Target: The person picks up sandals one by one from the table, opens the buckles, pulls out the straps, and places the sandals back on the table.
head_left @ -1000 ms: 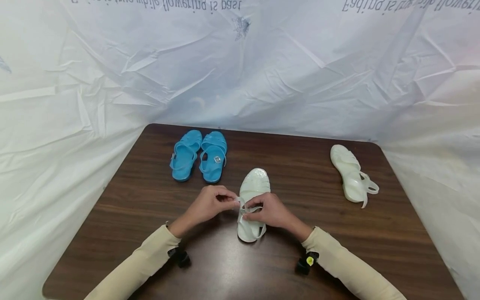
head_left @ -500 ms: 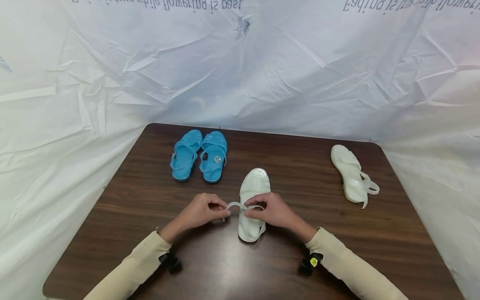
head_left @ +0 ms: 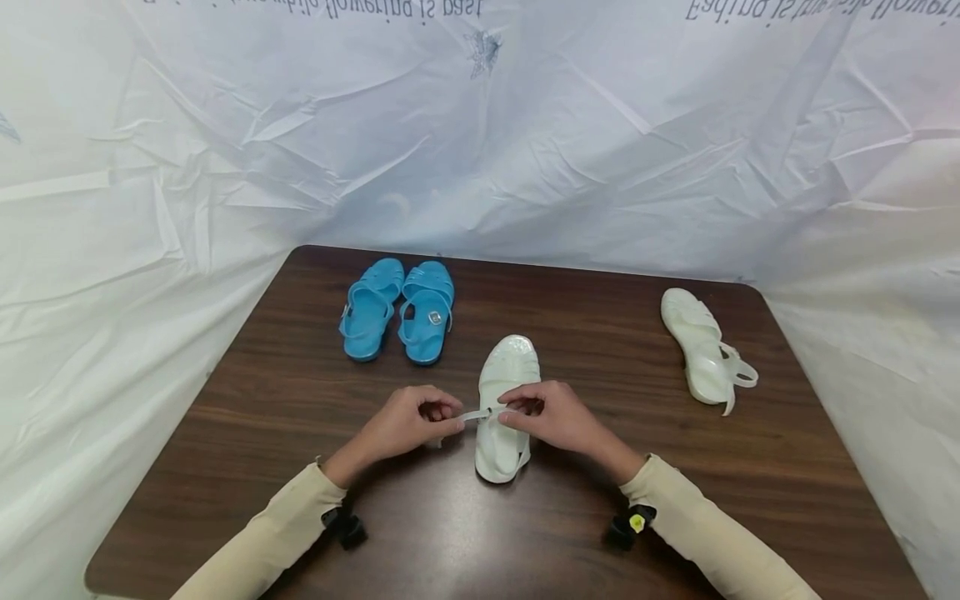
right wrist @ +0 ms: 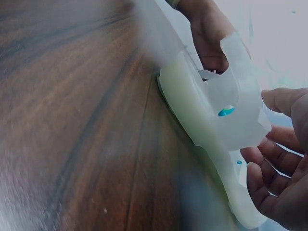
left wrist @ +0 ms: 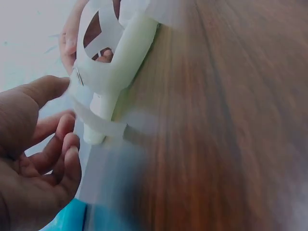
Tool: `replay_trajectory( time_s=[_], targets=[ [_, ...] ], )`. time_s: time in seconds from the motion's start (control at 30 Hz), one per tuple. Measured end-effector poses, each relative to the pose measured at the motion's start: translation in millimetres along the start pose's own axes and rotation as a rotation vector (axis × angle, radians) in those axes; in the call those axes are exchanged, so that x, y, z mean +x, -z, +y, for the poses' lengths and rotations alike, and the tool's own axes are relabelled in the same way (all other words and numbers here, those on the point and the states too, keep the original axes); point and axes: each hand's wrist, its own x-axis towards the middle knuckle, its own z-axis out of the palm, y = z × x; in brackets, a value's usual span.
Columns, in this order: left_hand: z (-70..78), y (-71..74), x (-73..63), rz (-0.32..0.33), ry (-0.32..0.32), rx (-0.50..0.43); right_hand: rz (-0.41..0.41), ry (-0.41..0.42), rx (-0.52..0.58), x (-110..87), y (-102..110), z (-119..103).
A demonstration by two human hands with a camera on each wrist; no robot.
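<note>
A white jelly sandal [head_left: 501, 450] lies on the table between my hands, its toe pointing away. In the head view, my left hand [head_left: 408, 425] pinches the strap [head_left: 474, 415] on the sandal's left side. From the right, my right hand [head_left: 553, 410] pinches the strap's other part between thumb and forefinger, over the sandal's middle. A small metal buckle [left wrist: 79, 76] shows by the left thumb in the left wrist view, with the strap's free end [left wrist: 108, 127] hanging past the fingers. The right wrist view shows the ankle strap [right wrist: 243, 103] standing up at the right fingertips.
Two blue sandals [head_left: 367, 321] [head_left: 426, 337] stand side by side at the back left. At the far right lies another white sandal [head_left: 697, 354] with its strap undone. The brown table [head_left: 600, 333] ends at a wrinkled white sheet [head_left: 562, 167] behind.
My left hand has drawn left from the sandal with the strap, which arched up and now runs nearly straight. My right hand has shifted slightly right. The other sandals have stayed put.
</note>
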Motion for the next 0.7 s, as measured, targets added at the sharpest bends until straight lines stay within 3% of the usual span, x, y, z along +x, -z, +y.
replay_trajectory(
  time_s=[0.17, 0.37, 0.7],
  targets=[
    [13.5, -9.4, 7.8, 0.048, -0.006, -0.011, 0.011, 0.002, -0.025, -1.7, 4.9, -0.2],
    [22.2, -25.9, 16.9, 0.040, 0.004, -0.057, 0.010, -0.005, -0.043, -1.0, 4.4, -0.7],
    [30.1, -43.9, 24.0, 0.046, 0.058, -0.044, 0.004, -0.020, -0.032, 1.1, 0.6, -2.6]
  ],
)
